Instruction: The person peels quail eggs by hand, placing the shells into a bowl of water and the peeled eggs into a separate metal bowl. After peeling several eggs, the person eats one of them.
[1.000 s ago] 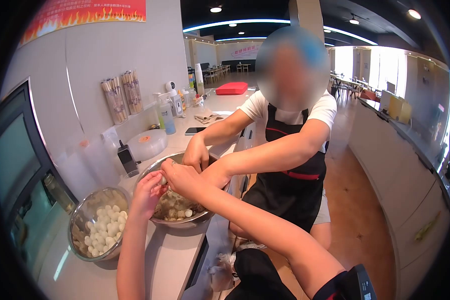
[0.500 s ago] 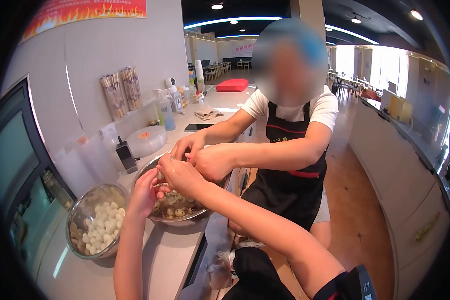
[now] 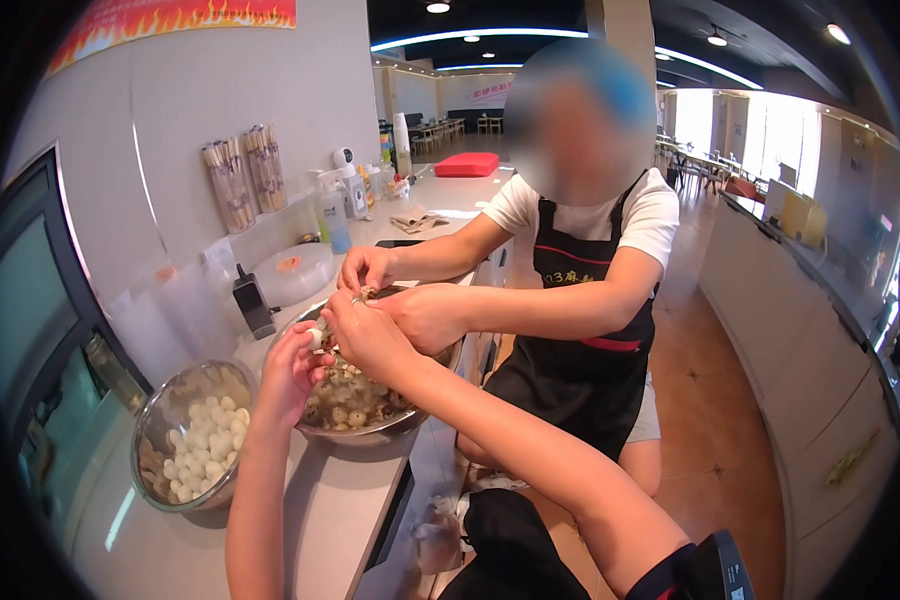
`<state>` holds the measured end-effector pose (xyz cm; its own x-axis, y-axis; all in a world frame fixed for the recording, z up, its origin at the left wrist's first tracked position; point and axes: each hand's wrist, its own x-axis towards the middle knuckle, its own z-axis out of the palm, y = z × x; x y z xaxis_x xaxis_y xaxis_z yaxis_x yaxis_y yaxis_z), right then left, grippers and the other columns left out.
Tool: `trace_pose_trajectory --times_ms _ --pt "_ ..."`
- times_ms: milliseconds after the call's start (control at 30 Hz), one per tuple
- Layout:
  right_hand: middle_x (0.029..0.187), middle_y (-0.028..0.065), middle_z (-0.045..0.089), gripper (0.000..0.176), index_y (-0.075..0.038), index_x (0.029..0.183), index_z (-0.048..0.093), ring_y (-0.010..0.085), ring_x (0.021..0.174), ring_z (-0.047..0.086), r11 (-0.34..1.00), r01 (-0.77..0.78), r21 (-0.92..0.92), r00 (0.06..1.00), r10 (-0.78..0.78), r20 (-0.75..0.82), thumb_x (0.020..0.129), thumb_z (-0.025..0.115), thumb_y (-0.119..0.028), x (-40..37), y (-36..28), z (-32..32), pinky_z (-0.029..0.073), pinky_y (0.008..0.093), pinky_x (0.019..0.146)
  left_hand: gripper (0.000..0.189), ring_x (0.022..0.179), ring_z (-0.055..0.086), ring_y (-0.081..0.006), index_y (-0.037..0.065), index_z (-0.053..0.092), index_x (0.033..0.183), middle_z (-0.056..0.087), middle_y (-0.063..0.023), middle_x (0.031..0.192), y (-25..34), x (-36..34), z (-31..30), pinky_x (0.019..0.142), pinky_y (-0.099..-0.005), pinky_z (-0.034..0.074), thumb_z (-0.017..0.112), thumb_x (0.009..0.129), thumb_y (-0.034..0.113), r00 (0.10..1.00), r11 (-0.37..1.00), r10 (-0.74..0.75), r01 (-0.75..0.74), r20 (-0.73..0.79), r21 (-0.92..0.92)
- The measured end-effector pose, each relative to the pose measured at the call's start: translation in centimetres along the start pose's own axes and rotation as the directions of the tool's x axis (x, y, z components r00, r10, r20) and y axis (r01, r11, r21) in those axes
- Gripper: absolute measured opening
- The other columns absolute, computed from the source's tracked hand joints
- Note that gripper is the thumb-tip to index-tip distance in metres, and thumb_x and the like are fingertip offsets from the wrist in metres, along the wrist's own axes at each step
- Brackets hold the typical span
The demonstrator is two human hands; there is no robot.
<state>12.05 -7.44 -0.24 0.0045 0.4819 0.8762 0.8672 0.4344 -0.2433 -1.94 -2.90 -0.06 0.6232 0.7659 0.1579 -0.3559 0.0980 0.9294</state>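
My left hand [image 3: 292, 368] holds a small white peeled egg [image 3: 316, 338] between thumb and fingers, over the near-left rim of a metal bowl [image 3: 360, 437]. Speckled quail eggs [image 3: 342, 414] and shell bits lie in that bowl. Close by, my right hand [image 3: 372, 338] has its fingers bent and pinched together above the bowl; what is in them, if anything, is hidden. To the left, a second metal bowl [image 3: 148, 470] contains many peeled white eggs [image 3: 208, 445].
Across the bowl a person in a black apron [image 3: 580, 250] works over it, one hand [image 3: 368, 268] at a speckled egg [image 3: 368, 292]. Behind stand a black device [image 3: 254, 305], a clear round lid [image 3: 295, 275], pump bottles [image 3: 332, 215] and a red box [image 3: 467, 164].
The white egg now shows plainly in my left hand. My right hand has shifted slightly. The other person's far hand has lifted up and back from the bowl.
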Motion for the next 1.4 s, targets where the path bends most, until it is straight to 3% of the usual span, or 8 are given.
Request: trace_pose_trajectory --times_ms 100,200,333,467,767,1100,1233,1400 --pt "0.060 0.0196 0.050 0.015 0.000 0.082 0.038 0.0366 0.053 0.051 0.999 0.031 -0.016 0.994 -0.032 -0.105 0.083 0.045 -0.013 0.1 -0.1 0.0 0.039 0.0426 0.045 0.028 0.066 0.055 -0.0148 0.005 0.045 0.104 0.053 -0.0056 0.084 0.3 -0.2 0.5 0.048 -0.0189 0.039 0.051 0.079 0.015 0.999 0.999 0.032 -0.032 0.003 -0.043" --pt "0.067 0.0208 0.050 0.012 -0.001 0.081 0.040 0.0364 0.057 0.052 0.999 0.028 0.017 0.994 -0.026 -0.106 0.083 0.044 -0.011 0.2 0.0 0.1 0.040 0.0420 0.046 0.028 0.072 0.056 -0.0135 0.004 0.048 0.104 0.053 -0.0041 0.083 0.4 -0.4 0.3 0.057 -0.0188 0.043 0.052 0.076 0.008 0.998 0.997 0.057 -0.055 0.039 -0.056" --pt "0.060 0.0157 0.051 0.014 -0.003 0.082 0.040 0.0338 0.054 0.054 0.997 0.054 -0.049 0.992 -0.060 -0.112 0.083 0.043 -0.016 0.3 -0.3 0.5 0.042 0.0410 0.044 0.027 0.080 0.056 -0.0122 0.005 0.049 0.102 0.054 -0.0039 0.086 0.2 -0.3 -0.1 0.066 -0.0199 0.045 0.052 0.076 0.005 0.994 0.998 0.066 -0.063 0.091 -0.031" --pt "0.059 0.0154 0.052 0.014 -0.003 0.083 0.041 0.0341 0.055 0.054 0.993 0.034 -0.109 0.996 -0.042 -0.078 0.084 0.043 -0.017 0.1 0.0 -0.1 0.042 0.0419 0.046 0.029 0.080 0.055 -0.0140 0.004 0.047 0.104 0.054 -0.0061 0.086 0.2 -0.2 0.1 0.067 -0.0218 0.044 0.053 0.076 0.006 0.991 0.992 0.047 -0.032 0.123 -0.118" --pt "0.070 0.0200 0.051 0.013 -0.001 0.084 0.042 0.0370 0.063 0.051 0.989 0.020 0.143 0.975 0.012 -0.223 0.085 0.042 -0.013 0.5 0.4 -0.7 0.039 0.0412 0.052 0.038 0.084 0.053 -0.0135 0.007 0.045 0.110 0.054 -0.0050 0.099 0.0 0.0 -0.4 0.062 -0.0205 0.040 0.054 0.074 0.006 0.991 0.994 0.076 -0.068 0.106 -0.080" --pt "0.070 0.0170 0.050 0.011 0.000 0.082 0.042 0.0345 0.062 0.052 0.990 0.097 0.106 0.955 -0.063 -0.290 0.085 0.043 -0.011 0.7 0.0 -0.9 0.040 0.0404 0.053 0.029 0.079 0.053 -0.0170 0.003 0.046 0.105 0.054 -0.0087 0.096 0.1 0.5 -1.0 0.056 -0.0200 0.039 0.047 0.076 0.004 0.988 0.954 0.052 -0.005 0.148 -0.300" --pt "0.071 0.0169 0.051 0.012 0.000 0.083 0.041 0.0344 0.062 0.052 0.990 0.123 0.074 0.949 -0.095 -0.302 0.085 0.042 -0.011 0.9 -0.1 -1.1 0.040 0.0404 0.053 0.024 0.079 0.053 -0.0170 0.003 0.047 0.103 0.054 -0.0079 0.094 -0.1 0.7 -1.0 0.056 -0.0201 0.040 0.049 0.080 0.009 0.995 0.962 0.070 -0.047 0.076 -0.268" --pt "0.071 0.0164 0.051 0.012 -0.001 0.082 0.042 0.0348 0.064 0.052 0.998 0.030 0.051 0.958 -0.014 -0.288 0.086 0.041 -0.012 0.4 -0.6 -1.3 0.040 0.0406 0.055 0.023 0.081 0.054 -0.0152 0.003 0.049 0.102 0.054 -0.0060 0.092 -0.2 0.0 -0.6 0.063 -0.0190 0.042 0.051 0.080 0.010 0.995 0.980 0.095 -0.086 0.041 -0.179"
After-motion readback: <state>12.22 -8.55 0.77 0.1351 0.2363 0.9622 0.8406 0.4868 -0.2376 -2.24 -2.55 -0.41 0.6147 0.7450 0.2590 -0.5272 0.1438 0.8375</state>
